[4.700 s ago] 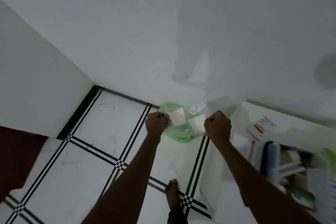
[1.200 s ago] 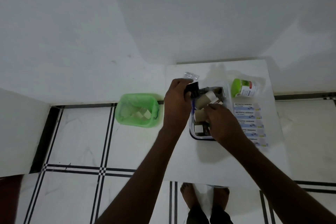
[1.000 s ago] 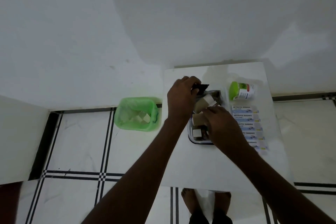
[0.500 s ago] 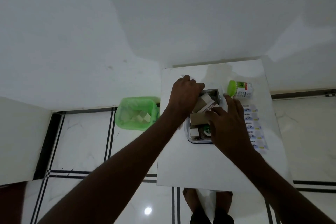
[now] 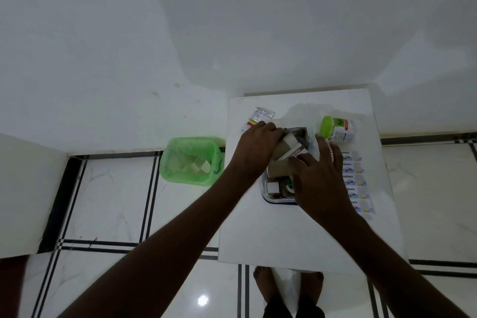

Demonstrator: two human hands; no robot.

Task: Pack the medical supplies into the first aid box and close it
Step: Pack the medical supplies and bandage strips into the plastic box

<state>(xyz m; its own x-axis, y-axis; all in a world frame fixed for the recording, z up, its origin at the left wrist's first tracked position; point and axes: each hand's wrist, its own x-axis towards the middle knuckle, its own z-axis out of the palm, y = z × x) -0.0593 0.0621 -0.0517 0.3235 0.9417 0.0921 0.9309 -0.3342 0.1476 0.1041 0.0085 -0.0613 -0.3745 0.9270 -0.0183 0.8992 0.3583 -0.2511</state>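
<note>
First aid box [image 5: 271,197], clear with dark rim, open on the white counter [image 5: 284,235], near the middle, slightly toward the far edge. Inside: several small cartons [image 5: 280,169] stacked loosely, one white carton tilted up, something green lower down, hard to read. Left hand [image 5: 255,148] over the far left part of the box, fingers curled down among the cartons; whether anything is actually gripped, cannot tell. Right hand [image 5: 318,175] spread wide and flat, palm down, over the right half of the box, fingertips touching the top carton, holding nothing that can be seen. Bottle with green cap [image 5: 338,128] lying on its side near the far right corner of the counter, just beyond the right hand. Row of bandage strips [image 5: 357,183] flat along the right edge, partly hidden by the right hand. Small printed sachet [image 5: 259,117] near the far left corner, just beside the left hand. Green bin [image 5: 191,161] on the floor, left of the counter, some pale pieces inside. Bare feet [image 5: 265,284] on the floor under the near edge.
</note>
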